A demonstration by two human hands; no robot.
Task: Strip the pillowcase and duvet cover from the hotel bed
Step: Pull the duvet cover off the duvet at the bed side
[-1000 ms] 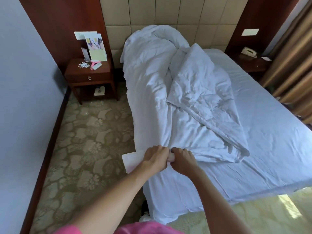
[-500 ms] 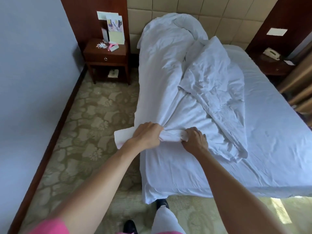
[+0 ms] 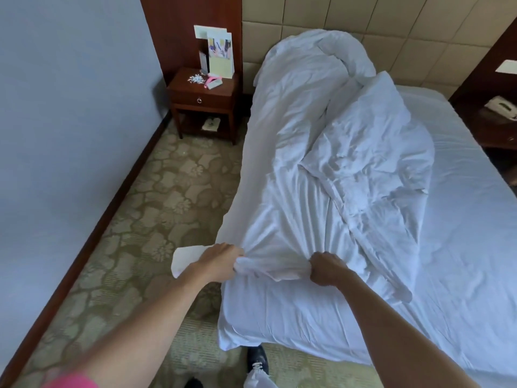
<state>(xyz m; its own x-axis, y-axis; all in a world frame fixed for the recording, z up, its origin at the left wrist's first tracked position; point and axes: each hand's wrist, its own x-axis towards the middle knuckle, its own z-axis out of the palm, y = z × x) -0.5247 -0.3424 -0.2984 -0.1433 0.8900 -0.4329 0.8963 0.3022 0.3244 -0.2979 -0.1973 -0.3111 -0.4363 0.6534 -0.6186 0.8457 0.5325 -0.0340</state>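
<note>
On the bed (image 3: 461, 247), both hands, left (image 3: 221, 261) and right (image 3: 326, 268), grip the bunched duvet cover (image 3: 321, 169) edge tightly.

**Both fists closed, arms out**

My arms reach forward and slightly inward, both bare to above the elbow, a pink sleeve edge at my left shoulder. My left hand (image 3: 221, 261) is a tight fist, knuckles up. My right hand (image 3: 326, 268) is fisted too, well apart from it, wrist straight, gripping white cloth.

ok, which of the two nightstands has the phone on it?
The nightstand right of the bed, at the picture's edge: a pale phone sits on it. The left nightstand holds cards and small items.
</note>
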